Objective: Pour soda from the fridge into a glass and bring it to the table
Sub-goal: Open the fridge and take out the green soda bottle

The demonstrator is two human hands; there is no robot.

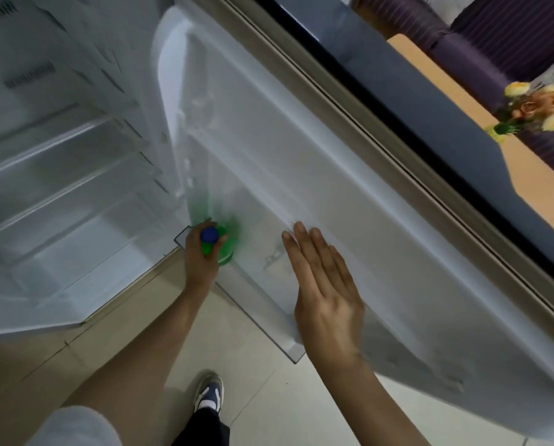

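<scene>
- Head view shows the fridge [60, 149] open across the left of the frame, its shelves bare as far as I can see, and its door [317, 194] swung wide through the centre.
- Table [481, 149] sits at the right edge, beyond the door, with flowers [531, 107] on it; no glass shows anywhere in frame.
- Progress, as I judge it: early. The fridge is open and I have reached the soda, but lifting it out, finding a glass, pouring and carrying to the table are all left.
- Right hand [323, 284], centre of frame, is flat with fingers together and straight, holding nothing; it lies against or just over the door's inner face, I cannot tell which.
- Left hand [201, 255], lower centre, is wrapped round the neck of the bottle [225, 243].
- That green bottle with its blue cap stands in the door's bottom bin [269, 320].
</scene>
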